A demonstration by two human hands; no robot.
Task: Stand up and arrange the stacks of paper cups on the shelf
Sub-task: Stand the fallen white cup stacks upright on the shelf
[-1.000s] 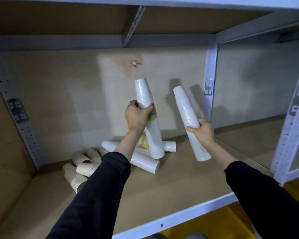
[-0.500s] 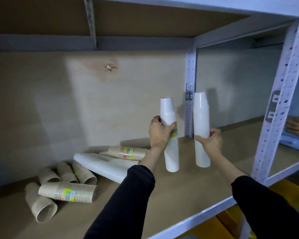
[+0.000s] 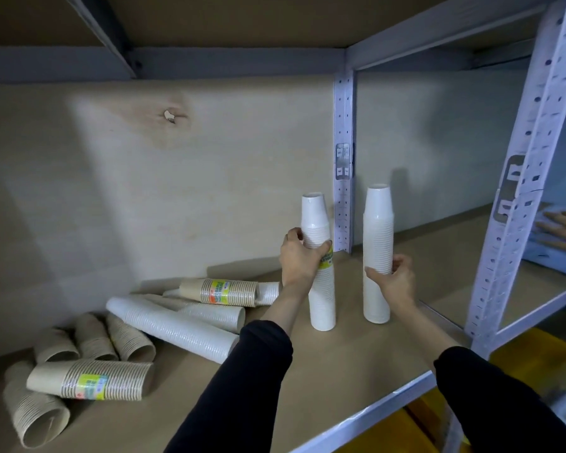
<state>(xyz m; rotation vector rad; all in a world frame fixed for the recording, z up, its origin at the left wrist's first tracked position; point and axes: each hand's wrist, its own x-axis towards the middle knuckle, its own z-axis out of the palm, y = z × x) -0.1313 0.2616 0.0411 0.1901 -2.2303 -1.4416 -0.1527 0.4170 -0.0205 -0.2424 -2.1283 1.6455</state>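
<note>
Two tall white cup stacks stand upright on the brown shelf board (image 3: 356, 364), near its right end. My left hand (image 3: 299, 258) grips the left white stack (image 3: 321, 289) around its middle, over a yellow-green label. My right hand (image 3: 391, 277) grips the right white stack (image 3: 377, 243) at mid height. Further left, long white stacks (image 3: 174, 325) lie on their sides, with a labelled brown stack (image 3: 223, 291) resting on them. Several brown stacks (image 3: 92, 380) lie scattered at the far left.
A perforated grey upright (image 3: 343, 165) stands at the back just behind the two held stacks, and another upright (image 3: 520, 197) at the front right. Beyond it another person's hand (image 3: 562, 230) rests on a blue object. The shelf's grey front rail (image 3: 366, 410) runs below my arms.
Both stacks went from tilted in the air to upright, moved right and came down onto the shelf board. The view shifted right.
</note>
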